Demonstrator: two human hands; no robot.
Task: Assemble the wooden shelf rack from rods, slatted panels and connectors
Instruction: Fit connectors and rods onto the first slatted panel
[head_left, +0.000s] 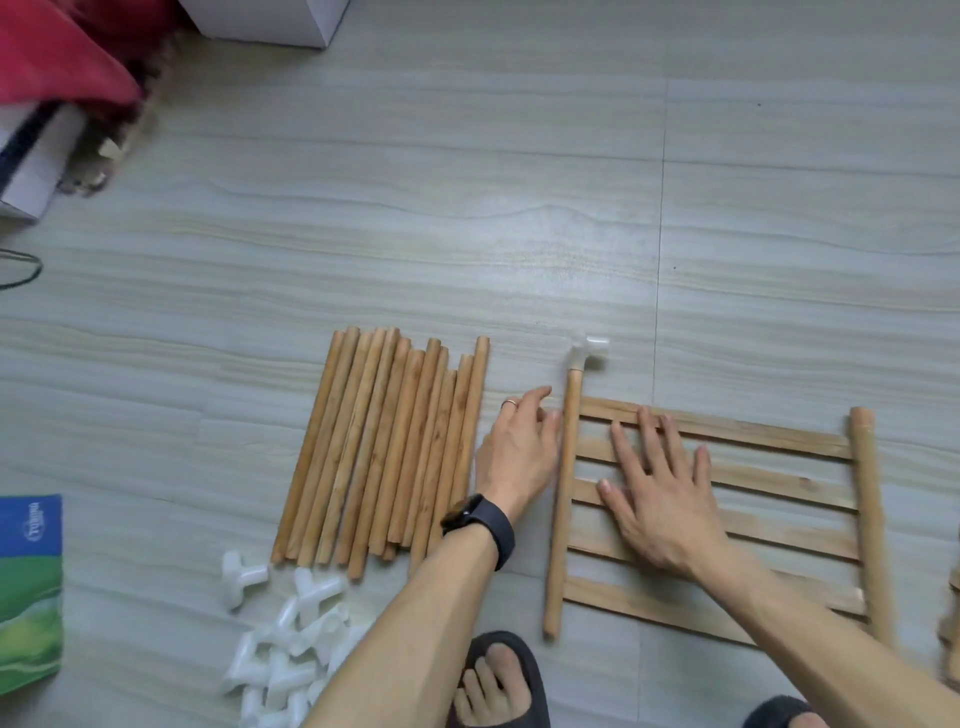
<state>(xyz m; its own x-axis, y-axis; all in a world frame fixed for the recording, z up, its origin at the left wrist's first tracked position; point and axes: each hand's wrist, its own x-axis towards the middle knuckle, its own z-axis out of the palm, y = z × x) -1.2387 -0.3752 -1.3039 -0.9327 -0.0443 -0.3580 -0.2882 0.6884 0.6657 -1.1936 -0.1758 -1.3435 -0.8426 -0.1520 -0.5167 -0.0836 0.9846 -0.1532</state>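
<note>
A slatted wooden panel (769, 493) lies flat on the floor at the lower right, with a rod along each short side. The left side rod (563, 499) carries a white plastic connector (589, 353) on its far end. My right hand (660, 499) lies flat on the slats with straight fingers. My left hand (519, 447), with a dark watch on the wrist, rests beside the left side rod, fingertips touching it. A row of loose wooden rods (384, 447) lies to the left. A heap of white connectors (291, 639) sits below the rods.
A green and blue box (28, 587) lies at the left edge. White boxes (270, 21) and red cloth (57, 47) stand at the back left. My feet in dark sandals (498, 680) are at the bottom. More wooden parts (950, 623) show at the right edge.
</note>
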